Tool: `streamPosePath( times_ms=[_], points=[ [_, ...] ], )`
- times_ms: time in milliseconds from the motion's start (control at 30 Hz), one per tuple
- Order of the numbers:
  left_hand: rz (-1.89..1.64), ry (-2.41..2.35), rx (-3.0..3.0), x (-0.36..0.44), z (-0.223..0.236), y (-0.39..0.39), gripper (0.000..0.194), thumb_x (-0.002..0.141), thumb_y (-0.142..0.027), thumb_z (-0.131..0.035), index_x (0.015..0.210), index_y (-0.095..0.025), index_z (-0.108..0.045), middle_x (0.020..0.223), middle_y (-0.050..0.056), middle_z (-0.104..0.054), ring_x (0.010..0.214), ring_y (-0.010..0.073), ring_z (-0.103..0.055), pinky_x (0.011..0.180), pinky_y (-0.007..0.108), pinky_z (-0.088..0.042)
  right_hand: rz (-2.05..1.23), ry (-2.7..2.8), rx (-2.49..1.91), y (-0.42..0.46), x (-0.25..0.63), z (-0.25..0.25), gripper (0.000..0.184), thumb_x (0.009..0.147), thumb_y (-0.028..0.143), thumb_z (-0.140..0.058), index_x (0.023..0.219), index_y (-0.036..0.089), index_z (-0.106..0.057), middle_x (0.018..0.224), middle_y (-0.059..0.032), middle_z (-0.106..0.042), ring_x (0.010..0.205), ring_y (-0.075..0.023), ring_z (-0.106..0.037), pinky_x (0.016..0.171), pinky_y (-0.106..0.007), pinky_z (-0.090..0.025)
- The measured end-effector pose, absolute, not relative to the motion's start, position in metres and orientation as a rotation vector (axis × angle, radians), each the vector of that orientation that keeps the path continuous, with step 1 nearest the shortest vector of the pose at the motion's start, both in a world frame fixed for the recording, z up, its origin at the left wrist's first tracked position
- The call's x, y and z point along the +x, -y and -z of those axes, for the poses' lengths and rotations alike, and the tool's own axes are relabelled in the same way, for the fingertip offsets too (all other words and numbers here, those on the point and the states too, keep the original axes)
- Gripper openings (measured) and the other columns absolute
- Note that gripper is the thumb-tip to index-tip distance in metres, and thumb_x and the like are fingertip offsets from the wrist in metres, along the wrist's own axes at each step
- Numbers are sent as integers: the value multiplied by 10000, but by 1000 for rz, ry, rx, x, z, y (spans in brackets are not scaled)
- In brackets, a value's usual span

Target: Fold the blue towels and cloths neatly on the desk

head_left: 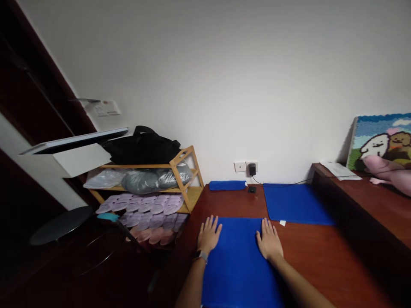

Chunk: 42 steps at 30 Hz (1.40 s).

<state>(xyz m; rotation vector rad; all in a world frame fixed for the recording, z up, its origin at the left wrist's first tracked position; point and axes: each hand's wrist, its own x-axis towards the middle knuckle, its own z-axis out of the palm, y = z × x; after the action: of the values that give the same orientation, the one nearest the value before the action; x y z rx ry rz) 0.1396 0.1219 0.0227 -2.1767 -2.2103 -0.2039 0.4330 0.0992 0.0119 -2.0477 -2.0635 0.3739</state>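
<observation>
A blue cloth (239, 261) lies spread flat on the dark red wooden surface (324, 261) in front of me. My left hand (208, 234) rests flat on the cloth's far left corner, fingers stretched out and slightly apart, a watch on its wrist. My right hand (268, 240) lies flat on the cloth's far right corner, fingers extended too. Neither hand holds anything. A second blue cloth (295, 203) lies spread out beyond, to the right. A folded blue cloth (227, 185) sits against the wall.
A bamboo shoe rack (183, 179) with several pale purple slippers (144, 205) and a black bag (143, 145) stands at the left. A charger (252, 169) is plugged in the wall socket. A raised wooden ledge (362, 201) at right carries a woven picture (382, 139) and a pink plush. A round black stool (61, 224) stands at lower left.
</observation>
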Motion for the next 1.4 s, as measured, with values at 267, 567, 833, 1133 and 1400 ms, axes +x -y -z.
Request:
streamPosePath(
  times_ms=[267, 567, 833, 1133, 1400],
  points=[
    [258, 2206, -2070, 106, -20, -118, 655, 1047, -487, -230, 1593, -157, -377, 1657, 143, -367, 1544, 291, -329, 1251, 516, -268, -412, 2054, -2071, -98, 433, -21, 756, 1026, 479, -166, 1641, 39, -139, 1726, -88, -106, 1602, -210, -62, 1292, -378, -16],
    [506, 1820, -2273, 194, -44, -83, 564, 1067, -381, -242, 1531, -176, -490, 1631, 100, -433, 1536, 262, -351, 1268, 498, -277, -429, 2059, -2071, -100, 434, -23, 745, 1031, 467, -161, 1641, 41, -127, 1728, -80, -78, 1603, -201, -37, 1284, -366, 7],
    [323, 1976, -2436, 250, -14, -49, 617, 1050, -553, -274, 1604, -294, -355, 1677, 64, -339, 1554, 282, -308, 1262, 541, -271, -434, 2061, -2066, -100, 435, -23, 745, 1026, 460, -165, 1642, 43, -137, 1729, -79, -89, 1603, -195, -40, 1283, -360, 15],
    [217, 2249, -2013, 120, -9, -12, 716, 1034, -555, -267, 1614, -138, -316, 1684, 128, -287, 1558, 294, -290, 1260, 501, -272, -450, 2052, -2072, -99, 435, -22, 744, 1032, 462, -159, 1643, 40, -120, 1733, -85, -83, 1603, -194, -23, 1277, -357, 38],
    [196, 2296, -1989, 133, -19, -9, 724, 1029, -550, -256, 1618, -131, -301, 1687, 120, -282, 1563, 280, -279, 1272, 475, -241, -427, 2026, -2015, -77, 438, -48, 672, 1039, 369, -176, 1652, 94, -167, 1737, -49, -86, 1600, -190, -71, 1282, -340, -29]
  ],
)
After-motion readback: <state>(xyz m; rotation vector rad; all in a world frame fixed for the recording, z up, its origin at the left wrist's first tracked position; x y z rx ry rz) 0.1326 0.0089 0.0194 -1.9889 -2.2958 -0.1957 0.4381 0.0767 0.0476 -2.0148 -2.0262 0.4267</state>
